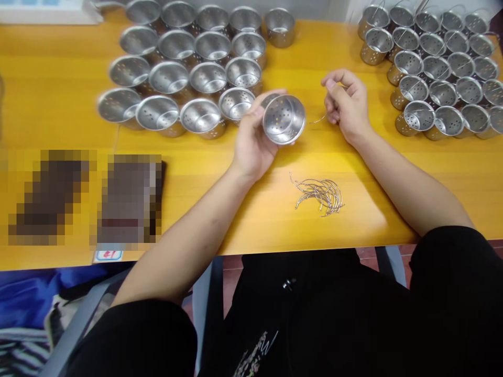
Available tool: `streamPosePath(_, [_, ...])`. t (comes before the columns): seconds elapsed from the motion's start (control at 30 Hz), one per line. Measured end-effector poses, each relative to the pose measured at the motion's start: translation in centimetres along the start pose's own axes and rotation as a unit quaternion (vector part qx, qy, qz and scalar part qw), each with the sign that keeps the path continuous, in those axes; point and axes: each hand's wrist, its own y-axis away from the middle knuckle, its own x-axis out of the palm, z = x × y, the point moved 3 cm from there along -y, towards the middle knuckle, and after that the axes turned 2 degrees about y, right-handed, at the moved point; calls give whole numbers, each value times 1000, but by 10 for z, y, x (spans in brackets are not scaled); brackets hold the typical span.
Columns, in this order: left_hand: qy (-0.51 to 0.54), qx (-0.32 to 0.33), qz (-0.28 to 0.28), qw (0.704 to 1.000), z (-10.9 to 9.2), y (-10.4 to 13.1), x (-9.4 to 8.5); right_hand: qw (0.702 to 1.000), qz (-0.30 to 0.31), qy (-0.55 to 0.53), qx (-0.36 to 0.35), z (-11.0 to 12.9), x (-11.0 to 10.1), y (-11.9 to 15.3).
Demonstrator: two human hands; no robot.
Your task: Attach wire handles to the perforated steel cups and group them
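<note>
My left hand (255, 144) is wrapped round a perforated metal cup (284, 120), its open mouth tilted toward me. To the right of the cup, my right hand (348, 104) pinches a thin curved wire (318, 120), whose end points left toward the cup without touching it. A loose pile of curved metal wires (320, 195) lies on the yellow table (267, 220) below and between my hands. Rows of similar cups (168, 78) stand behind and left of my left hand.
At the right stand more rows of cups (442, 91), several with thin wires across their tops. Two blurred-out dark objects, one a flat block (126, 199), the other a dark shape (53, 199), lie at the front left. A white object (47, 11) sits at the back left.
</note>
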Motion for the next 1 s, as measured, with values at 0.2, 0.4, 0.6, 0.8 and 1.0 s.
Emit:
streamPosePath(0.2, [16,-41,80,996,15,-7,-13,999,39,10,36,2,-2,1])
streamPosePath(0.4, [96,-98,58,989,12,-6,-13,1000,11,23,13,3,-3,-3])
streamPosePath(0.6, [254,-212,15,944,-3,-1,3,998,40,41,17,1,-4,-9])
streamPosePath(0.8, [290,-215,-13,933,-13,3,15,997,44,56,16,2,-6,-8])
streamPosePath(1.0, [271,-234,-21,934,-23,5,19,996,66,56,19,-3,-6,-11])
